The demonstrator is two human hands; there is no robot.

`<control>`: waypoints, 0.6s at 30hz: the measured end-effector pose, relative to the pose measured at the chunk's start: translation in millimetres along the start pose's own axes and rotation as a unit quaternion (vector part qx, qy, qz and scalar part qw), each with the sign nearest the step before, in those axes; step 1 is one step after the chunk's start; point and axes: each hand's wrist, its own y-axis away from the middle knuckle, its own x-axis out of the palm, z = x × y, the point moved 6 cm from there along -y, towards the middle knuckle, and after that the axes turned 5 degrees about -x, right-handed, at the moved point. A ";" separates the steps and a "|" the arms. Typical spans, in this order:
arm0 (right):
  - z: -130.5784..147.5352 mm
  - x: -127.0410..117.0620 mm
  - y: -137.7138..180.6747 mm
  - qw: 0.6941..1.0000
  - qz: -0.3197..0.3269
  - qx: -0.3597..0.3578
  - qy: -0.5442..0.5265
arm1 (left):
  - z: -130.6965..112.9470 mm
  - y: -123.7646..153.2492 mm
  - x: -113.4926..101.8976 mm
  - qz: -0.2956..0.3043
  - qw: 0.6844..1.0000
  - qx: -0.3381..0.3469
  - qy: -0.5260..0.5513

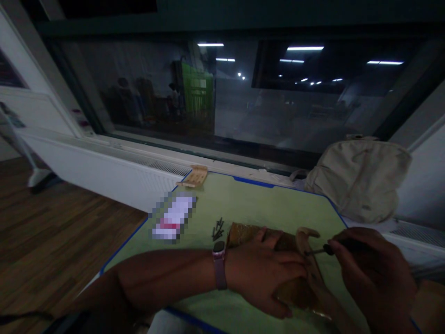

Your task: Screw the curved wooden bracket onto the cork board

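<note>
My left hand (267, 273), with a pink watch on the wrist, lies over a wooden assembly (306, 260) on the green table, its fingers curled round the piece. My right hand (375, 273) is closed on a dark-handled screwdriver (323, 250) whose tip points left at the upright wooden part. Several dark screws (217, 229) lie in a small heap just left of the wood.
A beige bag (358, 178) sits at the table's far right corner. A small wooden part (194, 176) rests at the far left corner, and a blurred white packet (173, 218) lies near the left edge. Beyond are a white radiator (104, 171) and a dark window.
</note>
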 end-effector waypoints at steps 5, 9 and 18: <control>10.1 3.5 4.6 0.996 0.068 -0.060 0.000 | -1.6 0.2 -0.9 -0.002 1.000 0.014 -0.015; 10.7 6.7 9.9 0.995 0.090 -0.030 -0.022 | 0.0 0.7 1.3 -0.006 1.000 0.010 -0.008; 17.2 4.7 3.8 0.989 0.103 -0.109 0.016 | -1.5 0.5 2.1 0.003 0.999 0.011 -0.032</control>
